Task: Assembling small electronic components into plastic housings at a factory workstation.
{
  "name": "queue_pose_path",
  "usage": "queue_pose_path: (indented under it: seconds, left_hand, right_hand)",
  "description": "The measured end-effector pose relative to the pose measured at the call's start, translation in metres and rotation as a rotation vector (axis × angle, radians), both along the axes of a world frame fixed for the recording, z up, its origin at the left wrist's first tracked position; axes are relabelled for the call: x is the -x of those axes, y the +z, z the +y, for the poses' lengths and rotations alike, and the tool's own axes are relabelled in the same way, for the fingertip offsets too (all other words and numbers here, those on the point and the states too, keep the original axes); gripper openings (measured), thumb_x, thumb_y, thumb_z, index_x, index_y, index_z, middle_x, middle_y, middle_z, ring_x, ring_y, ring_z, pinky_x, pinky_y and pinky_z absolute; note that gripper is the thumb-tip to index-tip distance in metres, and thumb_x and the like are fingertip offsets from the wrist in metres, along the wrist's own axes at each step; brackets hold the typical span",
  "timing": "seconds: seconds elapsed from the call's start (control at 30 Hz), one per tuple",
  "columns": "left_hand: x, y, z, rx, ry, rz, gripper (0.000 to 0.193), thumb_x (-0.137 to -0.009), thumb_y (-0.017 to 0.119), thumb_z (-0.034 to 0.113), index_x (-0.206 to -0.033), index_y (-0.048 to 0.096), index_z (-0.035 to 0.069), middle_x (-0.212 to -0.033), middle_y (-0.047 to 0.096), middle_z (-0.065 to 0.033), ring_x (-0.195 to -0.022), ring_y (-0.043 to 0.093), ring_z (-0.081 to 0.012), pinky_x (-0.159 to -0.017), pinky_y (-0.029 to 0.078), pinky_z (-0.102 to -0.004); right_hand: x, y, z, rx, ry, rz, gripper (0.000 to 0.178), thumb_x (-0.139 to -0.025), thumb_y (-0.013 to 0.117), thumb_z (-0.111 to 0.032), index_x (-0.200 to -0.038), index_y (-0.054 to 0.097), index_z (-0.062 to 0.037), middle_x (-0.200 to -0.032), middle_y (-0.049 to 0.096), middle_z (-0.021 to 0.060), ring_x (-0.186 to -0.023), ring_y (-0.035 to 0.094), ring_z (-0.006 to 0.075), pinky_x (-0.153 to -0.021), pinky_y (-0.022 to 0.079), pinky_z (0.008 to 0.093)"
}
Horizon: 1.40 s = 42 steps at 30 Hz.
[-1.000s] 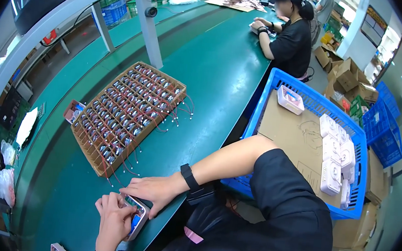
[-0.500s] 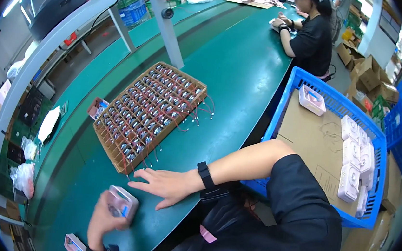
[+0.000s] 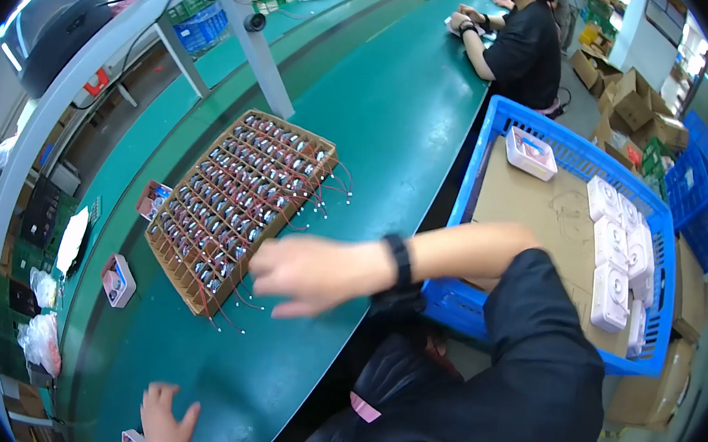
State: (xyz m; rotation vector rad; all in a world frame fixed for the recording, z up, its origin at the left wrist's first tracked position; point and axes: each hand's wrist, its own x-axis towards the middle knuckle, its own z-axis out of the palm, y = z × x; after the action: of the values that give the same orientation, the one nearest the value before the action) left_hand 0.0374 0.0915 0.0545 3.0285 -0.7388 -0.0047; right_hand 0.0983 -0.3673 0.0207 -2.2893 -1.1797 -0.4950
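Left hand [image 3: 166, 420]: fingers spread wide, over green worktop [image 3: 262, 374]; pale case [image 3: 127, 435] just left, partly cut off. Right hand [image 3: 306, 276]: blurred, grip cannot be told; divided carton tray [image 3: 185, 288] of wired round parts [image 3: 229, 188] just left. Second pale case [image 3: 124, 295]: ahead of left hand. Blue crate [image 3: 458, 306], white housings [image 3: 611, 297] inside: right of right hand.

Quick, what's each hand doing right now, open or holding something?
Left hand: open, nothing visible in it.
Right hand: blurred, near the cardboard tray; open or closed cannot be told.
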Motion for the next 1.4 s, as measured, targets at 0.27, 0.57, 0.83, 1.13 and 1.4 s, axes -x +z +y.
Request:
queue_pose_path:
  seconds: [0.27,0.57,0.83,1.13,1.4]
  left_hand:
    - [0.096,-0.019,0.136,-0.328,-0.758,-0.388,0.036,-0.096,0.073,0.019,-0.13,0.071,0.006,-0.134,0.067,-0.0202,-0.126,0.057,-0.0473,-0.109,0.045,-0.0528]
    - [0.11,0.04,0.042,0.122,0.064,0.215,0.039,-0.092,0.081,0.02,-0.128,0.073,0.009,-0.117,0.075,-0.0194,-0.105,0.073,-0.0411,-0.097,0.058,-0.0473]
    - [0.076,0.048,-0.05,0.394,-0.064,0.188,0.061,-0.079,0.089,0.011,-0.134,0.064,-0.001,-0.119,0.071,-0.0188,-0.107,0.07,-0.0366,-0.092,0.057,-0.0425]
    - [0.045,-0.034,-0.159,0.956,0.113,0.537,0.13,-0.085,0.094,0.039,-0.17,0.003,0.002,-0.132,0.067,-0.0254,-0.119,0.07,-0.0301,-0.095,0.06,-0.041]
    - [-0.009,-0.067,-0.071,0.971,0.093,0.737,0.086,-0.089,0.081,0.025,-0.161,0.039,0.002,-0.128,0.072,-0.0222,-0.104,0.076,-0.0318,-0.09,0.061,-0.0408]
  right_hand:
    - [0.089,0.01,-0.334,0.338,-1.423,0.19,0.034,-0.09,0.074,-0.033,-0.091,0.074,0.0008,-0.092,0.073,0.026,-0.089,0.071,0.044,-0.075,0.055,0.0538]
    - [0.133,-0.046,-0.371,0.318,-1.481,0.414,0.031,-0.084,0.08,-0.019,-0.109,0.079,-0.0016,-0.101,0.078,0.0236,-0.099,0.075,0.0426,-0.088,0.058,0.0479]
    - [0.114,0.087,-0.178,-0.606,-0.719,0.524,0.024,-0.095,0.083,-0.016,-0.108,0.076,0.0025,-0.088,0.076,0.0029,-0.076,0.068,0.0088,-0.067,0.054,0.0265]
    - [0.034,0.003,0.077,-0.185,0.017,0.746,0.044,-0.094,0.081,-0.039,-0.09,0.079,0.0041,-0.073,0.074,0.0146,-0.061,0.069,0.0187,-0.059,0.054,0.0363]
    - [-0.007,0.036,0.146,0.158,0.209,1.079,0.027,-0.101,0.074,-0.024,-0.105,0.078,0.0026,-0.089,0.078,0.0149,-0.08,0.078,0.0259,-0.069,0.06,0.0404]
